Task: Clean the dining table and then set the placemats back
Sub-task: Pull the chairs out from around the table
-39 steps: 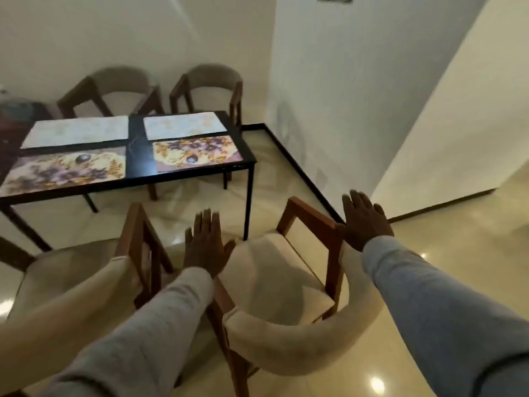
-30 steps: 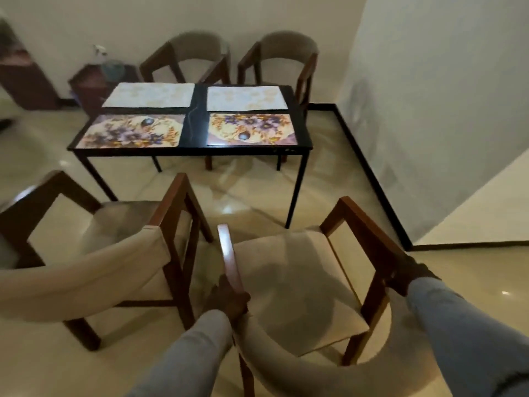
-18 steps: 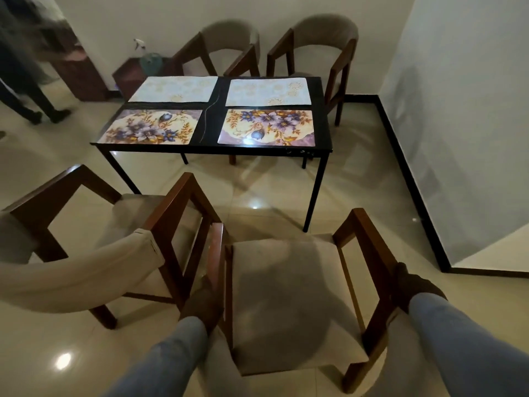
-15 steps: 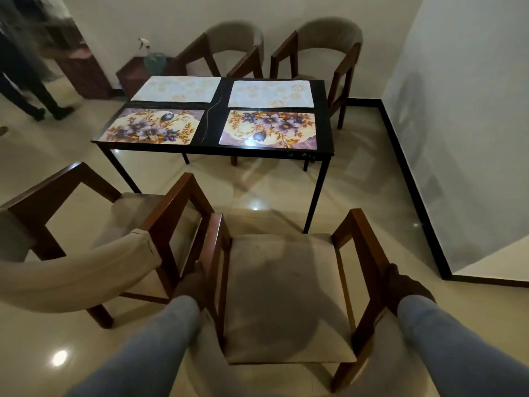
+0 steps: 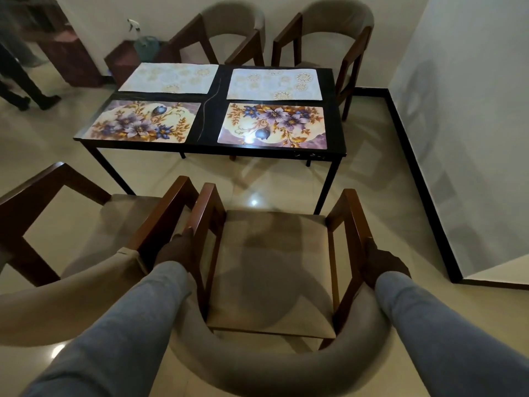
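Head view, looking down and forward. Nearest: two grey sleeves reach out to a wooden armchair with a beige seat and curved padded back. Left hand is wrapped around the chair's left armrest, fingers over the wood. Right hand is closed on the right armrest near its rear end. Both hands hold the chair; neither touches anything else.

Just beside it on the left, a second armchair of the same make, its armrest almost touching the held chair's left arm. Both chairs stand on a glossy tiled floor, apart from the table, with open floor between.

Beyond: black table on thin dark legs. Four placemats lie flat on it, two by two, not overlapping. Near left corner: floral placemat, purple and gold. Near right corner: second floral placemat, same pattern, glare on it. Far left corner: pale patterned placemat. Far right corner: second pale placemat.

Behind the far edge, two more armchairs against the wall. Past the far left corner, a spray bottle on a low dark stand. Far upper left, blurred legs of another person.
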